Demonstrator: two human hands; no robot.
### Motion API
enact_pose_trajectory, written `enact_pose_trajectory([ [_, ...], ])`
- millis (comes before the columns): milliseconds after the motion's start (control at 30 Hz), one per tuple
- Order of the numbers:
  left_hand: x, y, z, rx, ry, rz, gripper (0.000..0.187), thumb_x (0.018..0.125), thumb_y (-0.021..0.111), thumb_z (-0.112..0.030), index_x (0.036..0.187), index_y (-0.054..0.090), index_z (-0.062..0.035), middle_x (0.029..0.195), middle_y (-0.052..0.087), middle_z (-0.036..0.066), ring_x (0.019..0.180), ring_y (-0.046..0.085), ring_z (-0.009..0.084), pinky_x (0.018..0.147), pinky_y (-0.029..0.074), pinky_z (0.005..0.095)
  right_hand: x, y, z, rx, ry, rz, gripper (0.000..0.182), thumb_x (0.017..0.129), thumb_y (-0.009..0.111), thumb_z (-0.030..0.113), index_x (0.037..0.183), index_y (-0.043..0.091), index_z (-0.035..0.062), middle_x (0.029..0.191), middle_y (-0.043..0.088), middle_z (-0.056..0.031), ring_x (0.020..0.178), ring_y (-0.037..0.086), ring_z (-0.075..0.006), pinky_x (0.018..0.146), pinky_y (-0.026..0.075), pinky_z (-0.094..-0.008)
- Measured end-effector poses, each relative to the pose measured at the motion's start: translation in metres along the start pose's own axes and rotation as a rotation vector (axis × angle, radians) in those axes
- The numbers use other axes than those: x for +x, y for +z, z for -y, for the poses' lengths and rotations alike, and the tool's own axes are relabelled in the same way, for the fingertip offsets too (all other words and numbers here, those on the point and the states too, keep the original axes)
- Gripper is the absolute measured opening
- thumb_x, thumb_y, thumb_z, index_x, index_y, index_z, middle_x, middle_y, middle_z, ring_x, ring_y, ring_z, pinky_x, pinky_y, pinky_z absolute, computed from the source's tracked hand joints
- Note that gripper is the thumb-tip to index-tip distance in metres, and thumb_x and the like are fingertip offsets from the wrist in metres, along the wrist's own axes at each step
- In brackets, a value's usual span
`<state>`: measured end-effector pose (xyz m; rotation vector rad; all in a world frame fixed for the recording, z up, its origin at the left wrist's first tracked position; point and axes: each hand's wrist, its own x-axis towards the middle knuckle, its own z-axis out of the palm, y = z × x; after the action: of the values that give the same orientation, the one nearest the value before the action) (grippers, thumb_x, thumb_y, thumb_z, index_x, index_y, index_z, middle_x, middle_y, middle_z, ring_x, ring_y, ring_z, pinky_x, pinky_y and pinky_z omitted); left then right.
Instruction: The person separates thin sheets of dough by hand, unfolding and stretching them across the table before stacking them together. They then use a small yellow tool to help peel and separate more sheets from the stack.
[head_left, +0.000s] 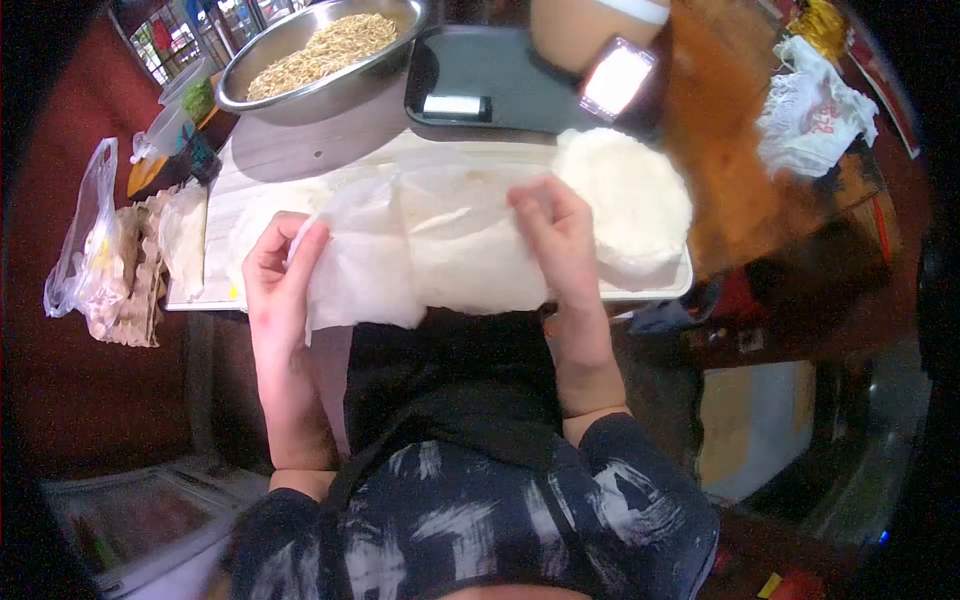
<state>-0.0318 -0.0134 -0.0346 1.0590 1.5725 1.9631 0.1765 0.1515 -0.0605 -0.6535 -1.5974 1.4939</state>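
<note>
Two hands (285,265) (562,230) hold sheets (362,265); one bowl (300,108) contains strips (330,52).

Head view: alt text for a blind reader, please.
Left hand and right hand pinch thin white sheeting over a pale board's near edge. A round white item sits at right; behind are a metal bowl of brownish strands and a dark tray.

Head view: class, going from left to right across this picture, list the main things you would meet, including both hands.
Clear, crumpled plastic bag → bare left hand → thin, translucent white sheet → bare right hand → thick, round white pile → crumpled white bundle with red print.
</note>
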Motion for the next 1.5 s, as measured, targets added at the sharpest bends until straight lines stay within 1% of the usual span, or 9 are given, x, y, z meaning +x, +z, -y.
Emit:
enact_pose_trajectory([
  [133, -0.006, 0.011, -0.014, -0.060, 0.025, -0.001, 0.007, 0.092, 0.061, -0.005, 0.084, 0.061, -0.0036, 0.076, 0.059, -0.005, 0.069, 0.048, 0.0016, 0.067, 0.037, 0.0172, 0.006, 0.004, -0.031, 0.173, 0.037, 0.147, 0.016, 0.088, 0.068, 0.017, 0.091, 0.062, 0.0035, 0.075, 0.059, 0.0010, 0.067, 0.053, -0.0051, 0.061, 0.044, -0.0222],
  [233, -0.012, 0.007, -0.018, -0.045, -0.080, 0.090, 0.007, 0.091, 0.061, -0.005, 0.085, 0.060, -0.0035, 0.076, 0.059, -0.005, 0.070, 0.049, 0.0015, 0.067, 0.037, 0.0174, 0.007, 0.013, -0.044, 0.038, -0.050, 0.259, 0.024, 0.083, 0.074, 0.021, 0.093, 0.061, 0.0035, 0.081, 0.060, 0.0005, 0.072, 0.055, -0.0066, 0.063, 0.045, -0.0239],
  [267, -0.013, 0.008, -0.019, -0.032, -0.074, 0.103, 0.007, 0.091, 0.061, -0.005, 0.085, 0.060, -0.0034, 0.076, 0.059, -0.005, 0.070, 0.049, 0.0015, 0.067, 0.036, 0.0173, 0.006, 0.012, -0.043, -0.069, 0.059, 0.348, 0.026, 0.082, 0.074, 0.011, 0.102, 0.059, 0.0036, 0.093, 0.061, 0.0002, 0.085, 0.057, -0.0064, 0.074, 0.048, -0.0223],
  [367, -0.016, 0.006, -0.020, -0.007, -0.058, 0.154, 0.006, 0.091, 0.062, -0.005, 0.085, 0.060, -0.0033, 0.075, 0.059, -0.004, 0.070, 0.049, 0.0014, 0.066, 0.036, 0.0171, 0.007, 0.021, -0.058, -0.012, 0.058, 0.437, 0.034, 0.081, 0.075, 0.010, 0.109, 0.058, 0.0026, 0.097, 0.061, 0.0004, 0.089, 0.057, -0.0065, 0.079, 0.047, -0.0229],
  [600, -0.024, 0.008, -0.028, -0.007, -0.097, 0.221, 0.006, 0.088, 0.063, -0.003, 0.083, 0.060, -0.0031, 0.074, 0.059, -0.004, 0.068, 0.047, 0.0013, 0.063, 0.034, 0.0177, 0.010, 0.027, -0.062, 0.136, 0.134, 0.549, 0.054, 0.077, 0.075, 0.003, 0.125, 0.049, -0.0006, 0.114, 0.057, -0.0047, 0.107, 0.053, -0.0127, 0.093, 0.044, -0.0275],
  [800, -0.027, 0.009, -0.030, -0.026, -0.133, 0.205, 0.008, 0.087, 0.064, -0.005, 0.081, 0.059, -0.0034, 0.073, 0.059, -0.004, 0.067, 0.047, 0.0013, 0.062, 0.033, 0.0174, 0.009, 0.028, -0.063, 0.361, 0.114, 0.538, 0.058, 0.077, 0.074, 0.002, 0.129, 0.047, 0.0003, 0.122, 0.053, -0.0054, 0.114, 0.050, -0.0144, 0.098, 0.042, -0.0292],
  [1133, -0.028, 0.006, -0.034, -0.005, -0.109, 0.230, 0.009, 0.087, 0.065, -0.005, 0.081, 0.059, -0.0035, 0.073, 0.060, -0.003, 0.066, 0.047, 0.0017, 0.062, 0.034, 0.0181, 0.008, 0.025, -0.055, 0.348, 0.110, 0.509, 0.055, 0.077, 0.073, 0.004, 0.126, 0.050, 0.0019, 0.119, 0.055, -0.0045, 0.112, 0.051, -0.0138, 0.097, 0.043, -0.0295],
  [1300, -0.027, 0.004, -0.033, -0.014, -0.075, 0.253, 0.007, 0.088, 0.063, -0.004, 0.082, 0.059, -0.0029, 0.075, 0.063, 0.000, 0.069, 0.051, 0.0029, 0.065, 0.037, 0.0180, 0.007, 0.016, -0.048, 0.246, 0.224, 0.634, 0.047, 0.072, 0.080, 0.007, 0.113, 0.057, 0.0029, 0.101, 0.060, -0.0001, 0.094, 0.056, -0.0079, 0.083, 0.045, -0.0238],
  [1500, -0.025, 0.002, -0.032, -0.015, -0.067, 0.268, 0.006, 0.088, 0.063, -0.004, 0.084, 0.060, -0.0026, 0.077, 0.064, 0.000, 0.069, 0.053, 0.0033, 0.067, 0.038, 0.0179, 0.003, 0.014, -0.027, 0.247, 0.234, 0.724, 0.046, 0.070, 0.082, 0.006, 0.108, 0.056, 0.0052, 0.097, 0.059, 0.0006, 0.090, 0.057, -0.0074, 0.078, 0.046, -0.0225],
])
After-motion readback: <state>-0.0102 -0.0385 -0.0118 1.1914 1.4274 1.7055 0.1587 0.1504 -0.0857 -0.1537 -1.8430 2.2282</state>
